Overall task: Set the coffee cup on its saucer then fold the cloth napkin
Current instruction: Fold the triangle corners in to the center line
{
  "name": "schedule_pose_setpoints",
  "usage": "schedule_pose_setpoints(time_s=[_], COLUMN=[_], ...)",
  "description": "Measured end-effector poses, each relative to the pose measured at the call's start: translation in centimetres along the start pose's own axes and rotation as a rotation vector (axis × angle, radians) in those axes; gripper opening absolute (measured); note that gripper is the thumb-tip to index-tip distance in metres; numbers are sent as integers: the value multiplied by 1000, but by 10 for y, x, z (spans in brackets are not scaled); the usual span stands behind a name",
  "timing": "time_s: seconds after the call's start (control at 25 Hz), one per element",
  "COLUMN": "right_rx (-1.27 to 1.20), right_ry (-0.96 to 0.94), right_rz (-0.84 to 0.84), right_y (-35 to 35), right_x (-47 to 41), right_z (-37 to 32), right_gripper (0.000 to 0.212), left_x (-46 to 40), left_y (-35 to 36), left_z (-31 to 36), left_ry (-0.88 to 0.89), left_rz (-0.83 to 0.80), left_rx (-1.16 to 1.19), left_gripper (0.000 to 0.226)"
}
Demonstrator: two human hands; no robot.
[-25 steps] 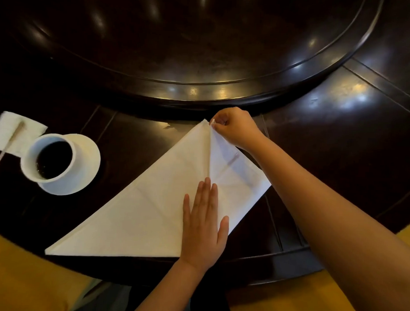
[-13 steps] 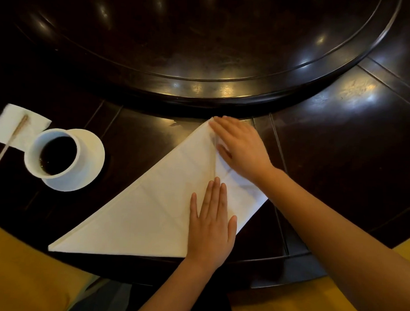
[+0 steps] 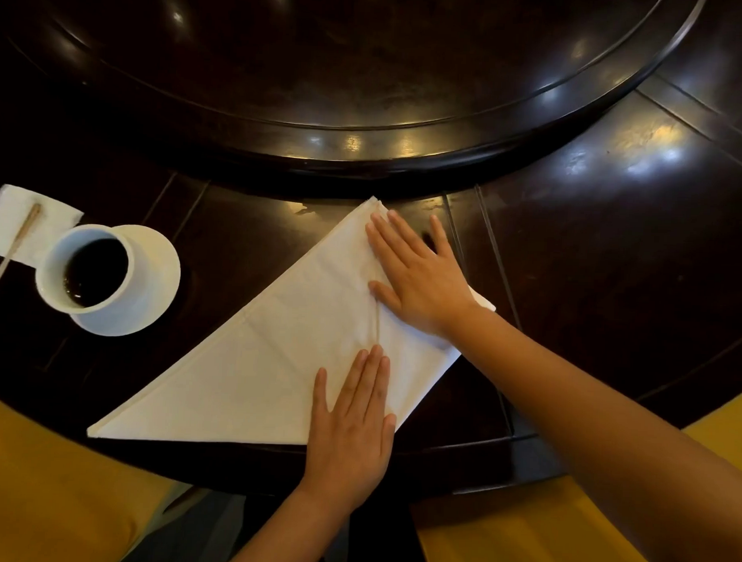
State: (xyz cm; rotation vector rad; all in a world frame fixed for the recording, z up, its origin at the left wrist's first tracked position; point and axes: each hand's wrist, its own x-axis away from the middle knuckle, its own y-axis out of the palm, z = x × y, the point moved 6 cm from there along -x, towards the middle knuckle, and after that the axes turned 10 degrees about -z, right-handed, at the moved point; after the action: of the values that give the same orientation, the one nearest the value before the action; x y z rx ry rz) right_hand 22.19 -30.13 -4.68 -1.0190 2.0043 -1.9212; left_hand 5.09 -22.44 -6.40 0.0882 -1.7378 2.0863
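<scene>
A white cloth napkin (image 3: 274, 353) lies on the dark table as a triangle, its right corner folded up over the middle to the top point. My right hand (image 3: 415, 278) lies flat, fingers spread, on that folded flap near the top point. Lower down, my left hand (image 3: 351, 423) presses flat on the napkin's bottom edge beside the fold line. At the left, a white coffee cup (image 3: 86, 268) with dark coffee stands on its white saucer (image 3: 154, 281).
A paper napkin (image 3: 22, 222) with a wooden stirrer (image 3: 13, 251) lies left of the cup. A large dark turntable (image 3: 368, 83) fills the table's centre behind the napkin. Yellow seat cushions (image 3: 38, 488) flank the near table edge.
My right hand let go of the pinched corner at the top point and flattened onto the flap, sliding down it. My left hand stayed pressed on the bottom edge.
</scene>
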Motion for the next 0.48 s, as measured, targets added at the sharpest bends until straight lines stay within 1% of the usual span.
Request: schedule_pose_setpoints(time_s=[0.12,0.24,0.36,0.48], right_rx=[-43,-18,-5,21], right_ry=[-120,-115,-97,-77], right_rz=[26,-49,-105,-108], right_y=[17,49,54,41], right_x=[61,110,107,93], right_z=[-27,-42,-29,2], right_gripper=[66,67,76,86], left_x=[0,0,0,1], left_y=[-1,2,3,4], left_z=[1,-2,-3,-5], left_ry=[12,-9,-18,18], left_rz=[2,-14,-42,-59], left_rx=[6,9,-27,-51], left_gripper=[68,62,62,66])
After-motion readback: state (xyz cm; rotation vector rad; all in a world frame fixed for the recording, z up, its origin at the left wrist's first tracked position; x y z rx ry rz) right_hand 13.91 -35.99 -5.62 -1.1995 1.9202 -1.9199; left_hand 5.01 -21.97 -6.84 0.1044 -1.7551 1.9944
